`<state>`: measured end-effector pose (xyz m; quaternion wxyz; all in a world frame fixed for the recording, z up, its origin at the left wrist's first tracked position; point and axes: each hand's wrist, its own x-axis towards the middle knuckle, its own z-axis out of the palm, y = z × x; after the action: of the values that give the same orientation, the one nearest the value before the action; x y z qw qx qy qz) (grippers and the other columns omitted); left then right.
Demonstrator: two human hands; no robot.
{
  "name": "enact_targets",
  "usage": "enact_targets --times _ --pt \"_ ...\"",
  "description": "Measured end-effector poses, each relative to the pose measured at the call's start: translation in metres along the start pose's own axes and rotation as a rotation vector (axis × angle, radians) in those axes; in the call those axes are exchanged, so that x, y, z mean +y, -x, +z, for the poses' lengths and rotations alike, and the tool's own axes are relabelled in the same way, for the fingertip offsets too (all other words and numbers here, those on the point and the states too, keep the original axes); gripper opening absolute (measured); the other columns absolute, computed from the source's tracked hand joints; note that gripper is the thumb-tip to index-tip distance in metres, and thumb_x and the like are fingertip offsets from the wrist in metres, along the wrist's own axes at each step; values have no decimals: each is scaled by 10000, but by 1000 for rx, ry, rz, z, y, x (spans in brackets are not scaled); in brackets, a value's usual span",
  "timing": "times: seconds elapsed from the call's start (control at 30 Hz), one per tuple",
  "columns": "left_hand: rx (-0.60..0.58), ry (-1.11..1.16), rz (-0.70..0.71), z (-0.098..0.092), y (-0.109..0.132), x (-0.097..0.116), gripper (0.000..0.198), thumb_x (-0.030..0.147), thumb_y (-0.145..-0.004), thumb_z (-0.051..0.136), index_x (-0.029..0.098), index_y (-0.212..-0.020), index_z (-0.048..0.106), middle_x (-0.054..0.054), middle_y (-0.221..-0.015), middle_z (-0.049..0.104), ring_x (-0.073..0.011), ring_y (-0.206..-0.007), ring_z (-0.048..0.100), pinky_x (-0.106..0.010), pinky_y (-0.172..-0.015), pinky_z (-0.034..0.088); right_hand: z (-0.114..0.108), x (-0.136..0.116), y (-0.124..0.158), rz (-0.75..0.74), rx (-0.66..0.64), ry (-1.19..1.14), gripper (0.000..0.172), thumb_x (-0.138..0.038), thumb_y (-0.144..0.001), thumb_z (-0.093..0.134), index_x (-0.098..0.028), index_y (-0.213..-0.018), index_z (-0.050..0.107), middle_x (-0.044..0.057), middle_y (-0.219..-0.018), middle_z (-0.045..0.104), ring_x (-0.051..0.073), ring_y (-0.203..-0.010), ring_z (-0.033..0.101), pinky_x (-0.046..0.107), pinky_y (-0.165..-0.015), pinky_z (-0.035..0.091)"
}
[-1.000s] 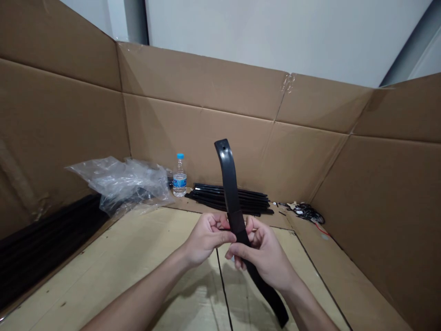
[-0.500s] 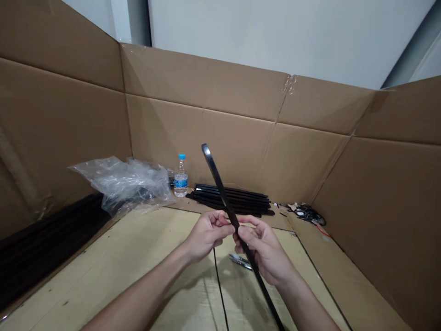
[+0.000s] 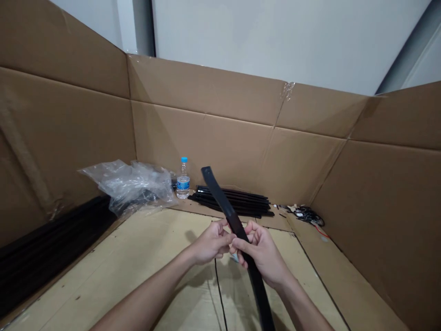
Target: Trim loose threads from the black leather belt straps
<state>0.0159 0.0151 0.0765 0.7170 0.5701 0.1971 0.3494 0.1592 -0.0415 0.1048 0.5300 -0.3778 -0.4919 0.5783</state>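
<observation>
Head view: a long black strip [image 3: 223, 203] is held up over a cardboard floor [image 3: 103, 271] — pinched by the left hand [image 3: 212, 242] and the right hand [image 3: 262, 254], close together on it — with a pile of black strips [image 3: 230, 201] and a water bottle [image 3: 183, 180] seen beyond.

We face folded brown cardboard walls [image 3: 206, 124] on three sides, with a white wall [image 3: 275, 37] and grey column [image 3: 143, 27] above at upper left, and pale cardboard flooring [image 3: 103, 271] below.

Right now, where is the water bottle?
In the head view, the water bottle stands at the back cardboard wall, right of the clear plastic bag, left of the black strips.
</observation>
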Motion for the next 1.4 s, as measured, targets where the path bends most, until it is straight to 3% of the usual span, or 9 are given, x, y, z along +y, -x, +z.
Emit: enact_targets --times 0.23,0.43,0.63,0.73,0.8,0.9,1.07,1.23,1.4 --pt "-7 -18 -66 11 32 -22 429 548 -753 665 136 -711 555 31 -566 518 -27 -380 232 -209 -384 111 -9 17 31 137 -41 -133 396 -288 -677 826 -177 -870 499 60 -731 748 104 -554 627 184 -519 478" --pt "198 39 -141 19 53 -37 443 564 -720 679 140 -694 552 53 -508 453 -53 -414 243 -223 -412 103 -4 38 45 220 43 -249 411 -240 -620 862 -189 -903 569 15 -713 715 125 -591 625 210 -497 523" --pt "167 120 -116 20 58 -44 434 556 -700 695 135 -715 590 51 -493 452 -55 -407 268 -225 -422 97 -1 62 61 354 70 -451 405 -355 -701 798 -196 -1035 633 96 -875 748 185 -661 691 236 -465 539" --pt "183 144 -118 14 60 -48 451 571 -688 702 155 -641 535 92 -440 336 -49 -395 208 -221 -417 97 -2 74 67 375 -50 -545 456 -444 -781 703 -259 -1185 600 100 -802 755 157 -480 660 168 -335 437" --pt "196 169 -147 11 63 -51 462 573 -674 714 168 -614 500 98 -439 320 -47 -391 197 -220 -410 101 -2 78 68 363 -109 -605 442 -453 -806 664 -309 -1219 604 79 -734 749 73 -326 524 130 -297 362" --pt "213 172 -196 6 64 -55 458 555 -679 716 181 -588 467 99 -429 312 -48 -385 204 -224 -410 100 -3 76 66 374 -130 -684 391 -366 -785 682 -355 -1175 654 58 -730 734 8 -300 342 108 -289 297" --pt "218 94 -240 2 65 -55 436 516 -745 665 184 -567 445 96 -436 296 -52 -397 192 -236 -416 102 -10 74 67 365 -49 -611 394 -284 -772 717 -299 -1163 677 86 -781 706 7 -364 290 109 -303 233" --pt "162 129 -216 6 66 -53 426 553 -706 696 162 -650 539 53 -523 422 -70 -460 303 -225 -450 188 -15 77 69 420 -67 -487 500 -256 -716 787 -217 -1195 648 74 -755 687 46 -437 436 149 -380 372" --pt "102 143 -197 7 68 -57 479 592 -703 688 117 -711 628 -19 -659 560 -121 -615 473 -248 -596 352 -17 86 69 524 -202 -428 434 -305 -585 881 -134 -931 683 18 -640 658 50 -426 505 141 -408 393"
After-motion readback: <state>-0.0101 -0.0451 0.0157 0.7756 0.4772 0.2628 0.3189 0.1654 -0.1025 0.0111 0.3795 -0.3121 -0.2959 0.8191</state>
